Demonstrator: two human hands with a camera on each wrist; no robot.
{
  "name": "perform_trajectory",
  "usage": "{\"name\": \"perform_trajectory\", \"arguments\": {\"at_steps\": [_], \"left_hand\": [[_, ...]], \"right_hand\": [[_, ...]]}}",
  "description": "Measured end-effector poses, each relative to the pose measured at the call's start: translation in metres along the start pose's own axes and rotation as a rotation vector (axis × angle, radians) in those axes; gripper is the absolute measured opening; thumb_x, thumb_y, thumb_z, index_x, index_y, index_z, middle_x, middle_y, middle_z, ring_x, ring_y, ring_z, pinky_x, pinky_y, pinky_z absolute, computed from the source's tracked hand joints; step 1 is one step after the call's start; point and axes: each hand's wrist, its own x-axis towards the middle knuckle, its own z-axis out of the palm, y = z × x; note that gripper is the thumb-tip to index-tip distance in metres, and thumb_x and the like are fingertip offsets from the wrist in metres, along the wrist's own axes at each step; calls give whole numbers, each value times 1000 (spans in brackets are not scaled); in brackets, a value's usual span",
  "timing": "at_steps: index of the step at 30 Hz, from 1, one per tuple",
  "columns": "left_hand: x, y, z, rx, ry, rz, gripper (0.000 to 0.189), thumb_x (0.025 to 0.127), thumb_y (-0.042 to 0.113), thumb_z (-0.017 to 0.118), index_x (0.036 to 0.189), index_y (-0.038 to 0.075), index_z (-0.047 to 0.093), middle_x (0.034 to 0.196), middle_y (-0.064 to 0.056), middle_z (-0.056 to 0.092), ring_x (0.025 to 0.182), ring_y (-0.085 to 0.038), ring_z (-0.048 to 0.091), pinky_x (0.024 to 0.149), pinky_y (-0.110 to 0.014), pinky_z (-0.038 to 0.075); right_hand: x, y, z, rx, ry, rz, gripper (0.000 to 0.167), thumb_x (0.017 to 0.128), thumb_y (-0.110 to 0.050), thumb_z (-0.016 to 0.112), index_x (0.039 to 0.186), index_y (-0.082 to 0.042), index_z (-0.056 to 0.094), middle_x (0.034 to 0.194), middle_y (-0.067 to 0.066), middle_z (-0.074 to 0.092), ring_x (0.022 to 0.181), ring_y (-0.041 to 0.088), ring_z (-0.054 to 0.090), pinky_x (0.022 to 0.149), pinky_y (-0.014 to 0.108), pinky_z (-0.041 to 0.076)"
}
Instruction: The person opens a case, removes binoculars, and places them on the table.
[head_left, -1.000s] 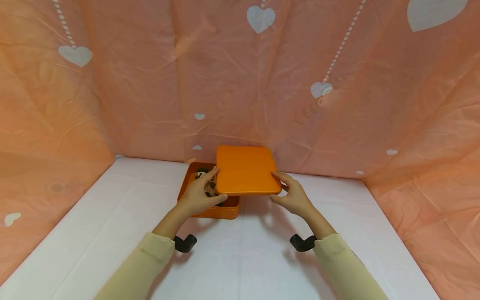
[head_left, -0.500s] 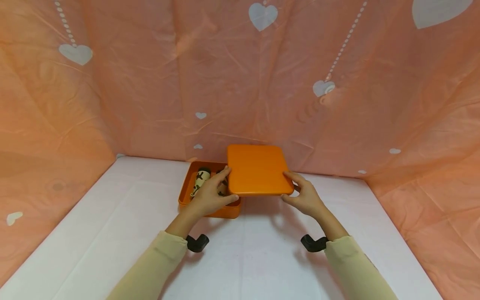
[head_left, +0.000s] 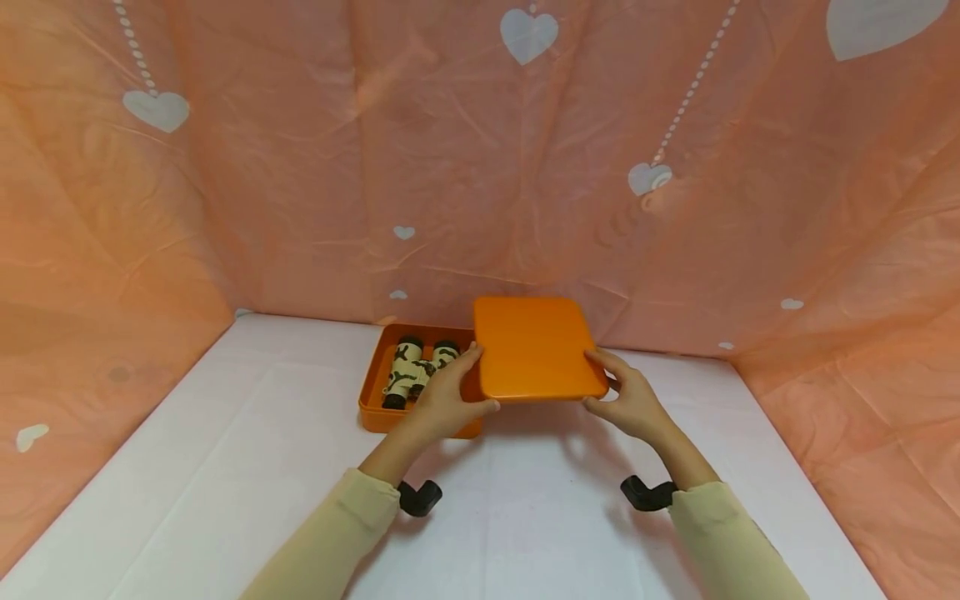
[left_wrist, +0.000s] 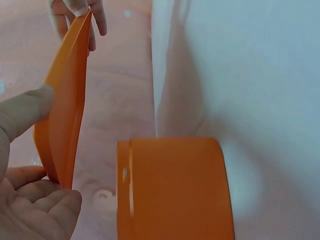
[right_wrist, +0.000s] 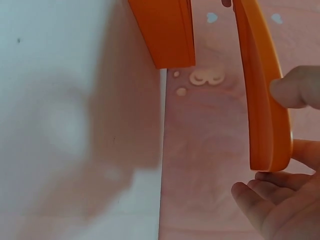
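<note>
Both hands hold an orange lid (head_left: 536, 346) in the air above the table. My left hand (head_left: 446, 404) grips its left edge and my right hand (head_left: 630, 402) its right edge, thumbs at the near side. To the left, an open orange box (head_left: 371, 387) stands on the table, partly behind my left hand. Inside it lie camouflage-patterned binoculars (head_left: 407, 364) with black ends, their right part partly covered by the hand. In the left wrist view the lid (left_wrist: 70, 95) is apart from the box (left_wrist: 175, 190). The right wrist view shows the lid's hollow underside (right_wrist: 257, 100).
The table (head_left: 525, 517) has a white cover. Just behind the box and lid hangs a pink curtain (head_left: 480, 183) with white hearts, which also closes off both sides. A black curved piece sits at each wrist (head_left: 420, 498).
Both hands have carried the lid to the right, off the box, and slightly lower in the last half second. More of the box and the binoculars now show.
</note>
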Motion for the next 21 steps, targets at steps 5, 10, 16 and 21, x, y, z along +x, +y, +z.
{"name": "perform_trajectory", "arguments": {"at_steps": [5, 10, 16, 21], "left_hand": [[-1, 2, 7, -24, -10, 17, 87, 81, 25, 78, 152, 14, 31, 159, -2, 26, 146, -26, 28, 118, -49, 25], [-2, 2, 14, -5, -20, 75, 85, 82, 23, 76, 152, 10, 30, 159, -6, 25, 146, -27, 28, 118, -47, 26], [-5, 2, 20, -22, -38, 82, 83, 83, 22, 75, 152, 9, 30, 159, -9, 27, 145, -29, 29, 118, -47, 27], [-1, 1, 27, -19, -44, 71, 83, 83, 23, 75, 151, 9, 30, 157, -10, 30, 144, -30, 31, 117, -47, 28]], "right_hand": [[-3, 3, -5, -28, -11, 12, 68, 77, 1, 72, 139, 9, 44, 148, 28, 38, 135, 44, 38, 104, 56, 40], [-6, 9, -8, -35, -24, 32, 69, 77, 1, 71, 139, 9, 43, 148, 28, 39, 136, 44, 37, 104, 57, 39], [-11, 14, -11, -41, -35, 42, 69, 77, 1, 72, 139, 9, 43, 147, 29, 40, 135, 44, 37, 105, 58, 39], [-15, 16, -14, -50, -46, 58, 69, 77, 0, 72, 139, 9, 43, 147, 29, 39, 135, 45, 36, 105, 58, 38]]}}
